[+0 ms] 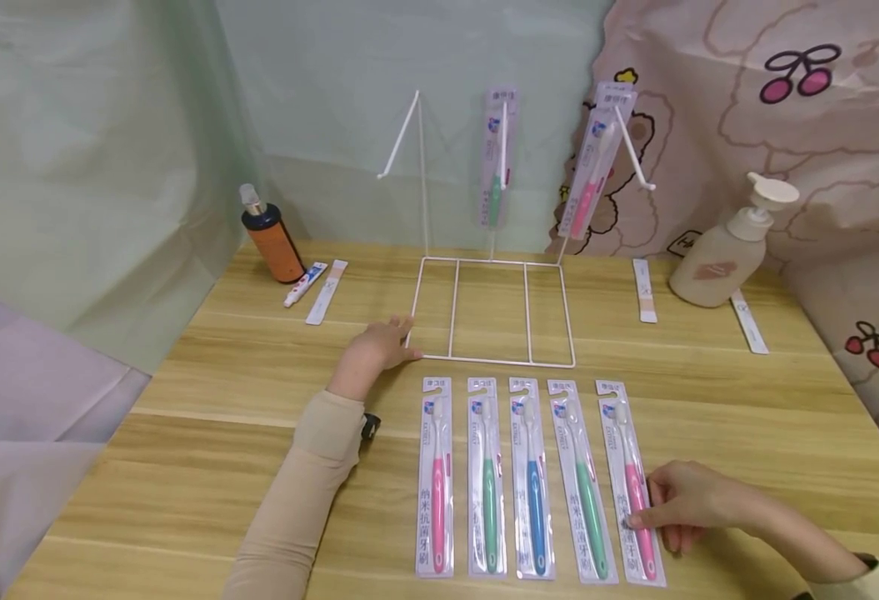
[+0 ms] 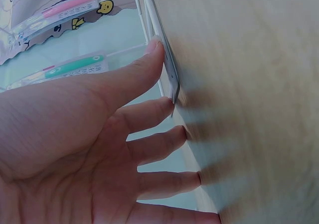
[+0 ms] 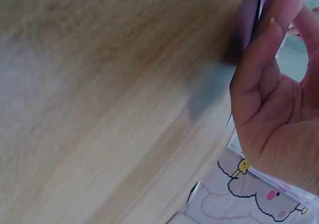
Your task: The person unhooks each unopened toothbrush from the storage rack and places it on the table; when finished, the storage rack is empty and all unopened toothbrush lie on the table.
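My left hand (image 1: pixel 379 346) rests at the front left corner of a white wire rack (image 1: pixel 514 362). In the left wrist view its thumb (image 2: pixel 155 52) touches the wire and the other fingers reach straight and spread down to the table. My right hand (image 1: pixel 701 504) pinches the right edge of the rightmost packaged pink toothbrush (image 1: pixel 637 500), thumb on top. Left of it lie packaged toothbrushes in a row: green (image 1: pixel 591 508), blue (image 1: pixel 535 500), green (image 1: pixel 488 500) and pink (image 1: pixel 438 500). The rack's middle hook carries a packaged green toothbrush (image 1: pixel 494 200), its right hook a pink one (image 1: pixel 581 208).
The rack's left hook (image 1: pixel 399 137) bears nothing. At the back left stand an orange bottle (image 1: pixel 276 250), a small toothpaste tube (image 1: pixel 306 284) and a flat sachet (image 1: pixel 327 292). A pump bottle (image 1: pixel 720 258) stands back right beside two more sachets (image 1: pixel 645 290).
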`<action>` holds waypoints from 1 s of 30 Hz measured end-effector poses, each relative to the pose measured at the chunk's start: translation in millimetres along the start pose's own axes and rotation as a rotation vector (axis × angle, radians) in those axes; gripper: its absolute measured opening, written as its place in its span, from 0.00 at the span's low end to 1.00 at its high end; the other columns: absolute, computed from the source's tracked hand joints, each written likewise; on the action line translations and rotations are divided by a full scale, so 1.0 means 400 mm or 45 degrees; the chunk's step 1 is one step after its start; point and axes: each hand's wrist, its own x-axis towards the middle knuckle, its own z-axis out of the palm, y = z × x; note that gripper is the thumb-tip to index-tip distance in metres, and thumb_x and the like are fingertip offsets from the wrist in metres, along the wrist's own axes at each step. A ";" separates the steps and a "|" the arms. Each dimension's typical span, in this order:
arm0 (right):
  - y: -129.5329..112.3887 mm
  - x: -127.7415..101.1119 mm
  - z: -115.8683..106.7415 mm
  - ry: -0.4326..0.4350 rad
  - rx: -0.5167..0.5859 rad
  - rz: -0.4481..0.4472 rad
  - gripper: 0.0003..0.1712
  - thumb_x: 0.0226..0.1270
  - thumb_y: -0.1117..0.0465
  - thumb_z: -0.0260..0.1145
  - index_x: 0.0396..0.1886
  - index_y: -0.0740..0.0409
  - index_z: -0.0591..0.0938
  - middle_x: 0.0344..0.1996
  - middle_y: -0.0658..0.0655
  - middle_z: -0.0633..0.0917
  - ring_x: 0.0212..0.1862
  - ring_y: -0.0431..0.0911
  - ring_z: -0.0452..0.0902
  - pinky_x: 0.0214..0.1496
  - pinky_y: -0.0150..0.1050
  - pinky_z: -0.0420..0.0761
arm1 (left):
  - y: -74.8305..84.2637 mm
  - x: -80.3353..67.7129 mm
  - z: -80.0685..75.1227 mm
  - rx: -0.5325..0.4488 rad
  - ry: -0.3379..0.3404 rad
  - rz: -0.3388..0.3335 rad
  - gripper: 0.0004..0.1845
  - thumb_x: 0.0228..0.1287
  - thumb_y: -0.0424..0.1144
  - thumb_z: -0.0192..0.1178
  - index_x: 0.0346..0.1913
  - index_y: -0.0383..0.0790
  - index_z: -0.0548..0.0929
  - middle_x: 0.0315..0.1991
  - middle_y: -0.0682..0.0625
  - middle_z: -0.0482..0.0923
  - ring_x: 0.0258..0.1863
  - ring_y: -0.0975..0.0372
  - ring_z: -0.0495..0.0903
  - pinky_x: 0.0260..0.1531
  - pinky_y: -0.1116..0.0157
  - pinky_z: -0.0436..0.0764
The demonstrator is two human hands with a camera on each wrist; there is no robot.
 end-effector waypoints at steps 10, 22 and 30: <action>0.003 0.000 -0.002 0.065 -0.126 -0.040 0.20 0.56 0.47 0.68 0.21 0.56 0.72 0.13 0.49 0.79 0.16 0.40 0.75 0.16 0.29 0.71 | 0.001 -0.002 0.001 -0.026 0.007 -0.014 0.38 0.67 0.54 0.51 0.74 0.45 0.48 0.73 0.41 0.44 0.68 0.37 0.49 0.63 0.41 0.59; -0.033 0.011 -0.047 0.175 -0.216 -0.194 0.17 0.62 0.48 0.64 0.24 0.56 0.73 0.13 0.46 0.78 0.16 0.38 0.74 0.16 0.33 0.75 | -0.003 0.002 0.004 -0.033 0.016 -0.014 0.38 0.67 0.53 0.51 0.74 0.44 0.49 0.73 0.42 0.44 0.68 0.37 0.49 0.63 0.41 0.59; -0.081 0.081 -0.150 0.321 -0.309 -0.270 0.14 0.65 0.52 0.62 0.30 0.59 0.80 0.17 0.48 0.78 0.19 0.37 0.70 0.18 0.28 0.69 | -0.003 0.000 0.004 -0.011 0.010 -0.003 0.38 0.67 0.53 0.51 0.74 0.44 0.49 0.73 0.40 0.44 0.68 0.36 0.50 0.63 0.41 0.59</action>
